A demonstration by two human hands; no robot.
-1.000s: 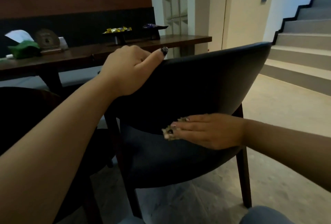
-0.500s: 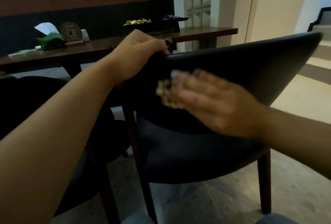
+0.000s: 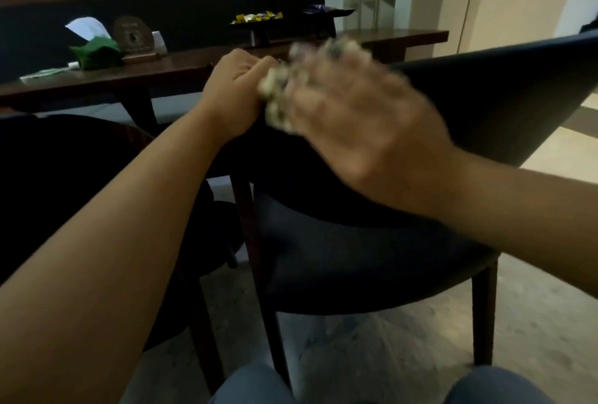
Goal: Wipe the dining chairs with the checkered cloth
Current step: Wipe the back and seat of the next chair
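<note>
Checkered cloth (image 3: 275,96), blurred, lay under the flat, spread fingers (image 3: 326,57) of the right hand (image 3: 356,119) at the dark chair's (image 3: 485,96) top edge, beside the left hand (image 3: 236,93) gripping that edge; wooden table (image 3: 181,64) beyond.

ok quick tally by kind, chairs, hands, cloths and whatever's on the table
chairs: 2
hands: 2
cloths: 1
tissue boxes: 1
plaques: 1
sweet dishes: 2
total: 9
</note>
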